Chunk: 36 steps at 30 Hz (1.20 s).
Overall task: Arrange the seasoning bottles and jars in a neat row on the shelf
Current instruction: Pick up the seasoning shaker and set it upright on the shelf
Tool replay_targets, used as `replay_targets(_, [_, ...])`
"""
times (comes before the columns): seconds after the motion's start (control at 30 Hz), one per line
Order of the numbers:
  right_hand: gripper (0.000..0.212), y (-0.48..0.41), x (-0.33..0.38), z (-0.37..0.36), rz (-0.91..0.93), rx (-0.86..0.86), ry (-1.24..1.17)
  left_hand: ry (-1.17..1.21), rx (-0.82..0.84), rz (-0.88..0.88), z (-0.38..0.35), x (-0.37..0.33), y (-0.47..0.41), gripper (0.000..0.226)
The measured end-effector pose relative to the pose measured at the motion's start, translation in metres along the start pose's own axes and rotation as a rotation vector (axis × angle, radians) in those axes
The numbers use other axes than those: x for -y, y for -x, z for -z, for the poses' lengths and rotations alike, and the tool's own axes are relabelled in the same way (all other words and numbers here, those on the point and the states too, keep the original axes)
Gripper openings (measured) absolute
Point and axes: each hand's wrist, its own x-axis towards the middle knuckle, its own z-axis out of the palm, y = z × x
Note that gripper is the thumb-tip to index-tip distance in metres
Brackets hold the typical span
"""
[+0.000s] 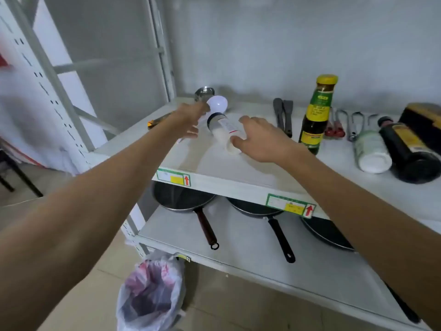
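A clear jar of white powder (223, 132) lies on its side on the white upper shelf (238, 173). My right hand (262, 139) is spread over its near end, thumb against the base. My left hand (189, 119) reaches the jar's far end, fingertips at a white round bulb-shaped thing (217, 103); its grip is hidden. To the right, a tall dark sauce bottle with a yellow cap (315, 115) stands upright. Further right a white-filled bottle (372, 151) and a dark soy bottle (410, 151) lie on their sides.
Black spatulas (284, 115), metal tools (350, 123), a steel ladle (204, 93) and a black-yellow box (424, 118) sit along the back. Three frying pans (183, 197) rest on the lower shelf. A bagged bin (150, 297) stands on the floor.
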Motion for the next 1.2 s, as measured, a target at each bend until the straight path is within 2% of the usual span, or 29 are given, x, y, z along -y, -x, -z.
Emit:
replay_targets(0.07, [0.05, -0.003, 0.004, -0.004, -0.066, 0.001, -0.037, -0.005, 0.058, 0.102, -0.005, 0.002, 0.005, 0.054])
replay_targets(0.17, [0.051, -0.01, 0.013, -0.011, -0.155, 0.001, -0.112, 0.027, 0.142, 0.128, -0.018, 0.005, 0.004, 0.049])
replay_targets(0.27, [0.056, -0.017, 0.019, -0.018, -0.232, -0.016, -0.192, 0.053, 0.108, 0.075, -0.026, 0.004, -0.003, 0.04])
replay_targets(0.5, [0.056, -0.027, 0.02, -0.043, -0.368, -0.109, -0.361, 0.012, 0.043, 0.108, -0.048, -0.009, -0.018, 0.052])
replay_targets(0.63, [0.059, -0.025, 0.018, -0.056, -0.375, -0.191, -0.423, 0.05, 0.045, 0.145, -0.057, -0.009, -0.019, 0.033])
replay_targets(0.67, [0.06, -0.024, 0.017, -0.06, -0.366, -0.219, -0.452, 0.051, 0.039, 0.15, -0.055, -0.009, -0.017, 0.034])
replay_targets(0.73, [0.06, -0.022, 0.016, -0.068, -0.346, -0.283, -0.51, 0.078, 0.03, 0.148, -0.052, -0.011, -0.017, 0.05])
replay_targets(0.9, [0.057, -0.028, 0.014, -0.073, -0.263, -0.348, -0.585, 0.209, -0.132, -0.011, -0.043, -0.027, -0.019, 0.083])
replay_targets(1.07, [0.061, -0.029, 0.009, -0.073, -0.287, -0.305, -0.698, 0.096, -0.185, -0.255, -0.043, -0.04, 0.012, 0.078])
replay_targets(1.2, [0.065, -0.028, 0.005, -0.072, -0.299, -0.302, -0.761, 0.002, -0.223, -0.421, -0.048, -0.027, 0.024, 0.083])
